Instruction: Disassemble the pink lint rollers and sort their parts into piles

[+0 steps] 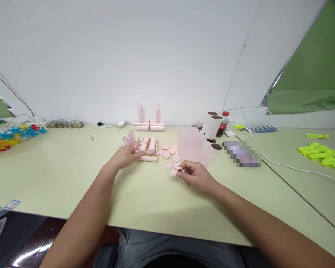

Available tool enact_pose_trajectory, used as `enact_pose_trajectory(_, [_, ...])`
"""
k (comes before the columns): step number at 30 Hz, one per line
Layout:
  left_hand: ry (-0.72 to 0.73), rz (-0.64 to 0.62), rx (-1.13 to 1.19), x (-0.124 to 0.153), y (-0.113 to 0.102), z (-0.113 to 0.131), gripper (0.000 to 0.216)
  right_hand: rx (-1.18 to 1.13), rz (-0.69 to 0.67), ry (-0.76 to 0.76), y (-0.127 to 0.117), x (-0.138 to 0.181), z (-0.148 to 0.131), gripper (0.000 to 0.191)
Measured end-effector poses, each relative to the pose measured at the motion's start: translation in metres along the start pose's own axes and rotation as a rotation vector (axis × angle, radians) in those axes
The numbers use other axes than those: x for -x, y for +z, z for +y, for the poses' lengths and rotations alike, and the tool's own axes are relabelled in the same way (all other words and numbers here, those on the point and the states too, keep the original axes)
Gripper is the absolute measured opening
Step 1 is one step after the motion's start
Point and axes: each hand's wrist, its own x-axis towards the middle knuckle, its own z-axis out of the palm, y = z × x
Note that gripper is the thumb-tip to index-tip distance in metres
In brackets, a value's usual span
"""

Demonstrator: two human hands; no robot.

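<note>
My left hand [124, 157] is at the left side of a stack of pale pink parts, its fingers closed at the lower end of a pink tube [143, 146]. Beside it lies another pink tube [151, 146], both resting on a pink rack-like piece [147, 158]. Small clear-pink bottles [129, 139] stand just behind my left fingers. Between thumb and fingers, my right hand [197, 176] pinches a small pale pink cap with a loop [174, 172], held low over the table. Several round pink discs [166, 154] are scattered beyond it.
A translucent pink box [191, 147] stands behind my right hand, with white cardboard rolls [213, 128] and a cola bottle [223, 124] to its right. Two pink assembled pieces [149, 124] sit against the wall. A pixelated phone-like object [242, 153] and a cable [296, 167] lie right.
</note>
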Motion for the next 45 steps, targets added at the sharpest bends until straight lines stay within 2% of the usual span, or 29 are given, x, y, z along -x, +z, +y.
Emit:
enact_pose_trajectory(2, [0.134, 0.025, 0.015, 0.002, 0.011, 0.014, 0.026, 0.012, -0.001, 0.004, 0.000, 0.000, 0.000, 0.028])
enact_pose_trajectory(4, [0.196, 0.030, -0.005, 0.001, 0.021, 0.024, 0.023, 0.027, -0.001, 0.005, 0.000, 0.000, 0.000, 0.027])
enact_pose_trajectory(8, [0.180, -0.019, -0.057, -0.004, 0.031, 0.030, 0.017, 0.035, -0.007, -0.004, 0.000, 0.000, 0.001, 0.025])
enact_pose_trajectory(15, [0.129, -0.024, -0.094, -0.010, 0.028, 0.017, 0.015, 0.026, -0.009, 0.002, 0.000, 0.000, 0.000, 0.025])
enact_pose_trajectory(19, [0.120, -0.001, -0.090, -0.008, 0.026, 0.019, 0.015, 0.036, -0.013, 0.006, -0.001, 0.000, 0.001, 0.024])
enact_pose_trajectory(21, [0.163, 0.040, -0.041, -0.002, 0.027, 0.026, 0.019, 0.040, -0.010, -0.007, 0.000, 0.000, 0.002, 0.024])
enact_pose_trajectory(23, [0.285, 0.058, 0.105, 0.008, 0.030, 0.038, 0.026, 0.037, -0.012, -0.021, 0.002, 0.000, 0.003, 0.024])
enact_pose_trajectory(25, [0.460, -0.036, 0.310, 0.020, 0.037, 0.052, 0.033, 0.027, -0.024, -0.023, 0.004, 0.001, 0.005, 0.025])
enact_pose_trajectory(27, [0.596, -0.199, 0.459, 0.031, 0.045, 0.064, 0.036, -0.020, -0.043, -0.002, 0.007, 0.001, 0.005, 0.027])
enact_pose_trajectory(28, [0.637, -0.262, 0.503, 0.036, 0.049, 0.069, 0.035, -0.064, -0.052, 0.014, 0.008, 0.002, 0.005, 0.028])
enact_pose_trajectory(30, [0.663, -0.304, 0.544, 0.042, 0.053, 0.075, 0.031, -0.176, -0.070, 0.049, 0.010, 0.002, 0.005, 0.031])
enact_pose_trajectory(33, [0.630, -0.253, 0.508, 0.045, 0.049, 0.073, 0.029, -0.336, -0.092, 0.084, 0.014, 0.003, 0.003, 0.037])
enact_pose_trajectory(36, [0.519, -0.203, 0.388, 0.046, 0.031, 0.053, 0.029, -0.388, -0.097, 0.105, 0.016, 0.003, 0.003, 0.042])
enact_pose_trajectory(41, [0.092, -0.152, 0.350, 0.037, -0.011, -0.018, 0.035, -0.288, -0.097, 0.128, 0.018, 0.002, 0.009, 0.029])
enact_pose_trajectory(45, [-0.176, -0.018, 0.456, 0.014, -0.036, -0.071, 0.042, -0.266, -0.066, 0.151, 0.020, -0.001, 0.012, 0.025])
